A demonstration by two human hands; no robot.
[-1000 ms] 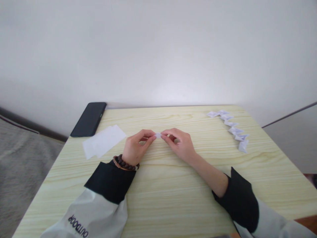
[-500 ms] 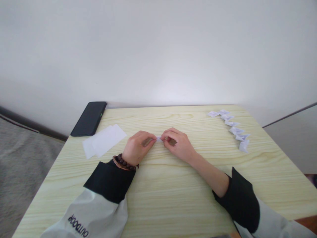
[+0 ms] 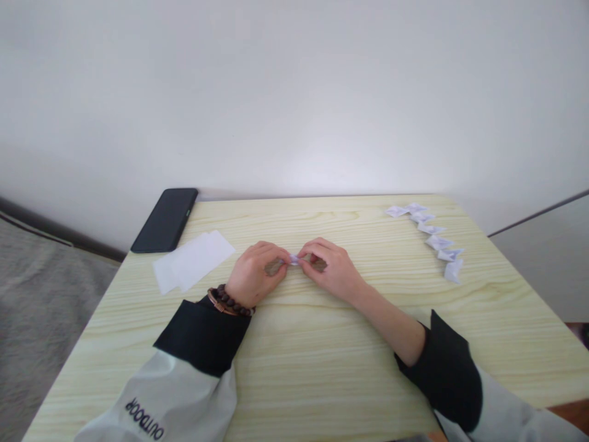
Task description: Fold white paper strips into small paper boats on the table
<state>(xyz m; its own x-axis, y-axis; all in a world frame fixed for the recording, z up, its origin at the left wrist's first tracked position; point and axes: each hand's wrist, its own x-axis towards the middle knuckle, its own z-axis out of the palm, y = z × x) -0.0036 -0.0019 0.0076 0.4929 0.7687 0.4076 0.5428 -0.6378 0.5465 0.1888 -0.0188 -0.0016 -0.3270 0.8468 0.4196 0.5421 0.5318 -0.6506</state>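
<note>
My left hand (image 3: 253,272) and my right hand (image 3: 332,268) meet at the middle of the pale wooden table (image 3: 322,368). Both pinch a small folded piece of white paper (image 3: 293,259) between thumb and fingertips, low against the tabletop. Most of the paper is hidden by my fingers. A dark bead bracelet (image 3: 229,301) sits on my left wrist. Both forearms rest on the table in black and grey sleeves.
A row of several small folded white paper pieces (image 3: 435,239) lies at the far right. Flat white paper sheets (image 3: 193,260) lie at the left, with a black phone (image 3: 166,220) behind them at the table's far left corner. A white wall stands behind.
Both hands have come down from slightly above the table to rest on it, still pinching the small paper; the fingers have curled tighter around it.
</note>
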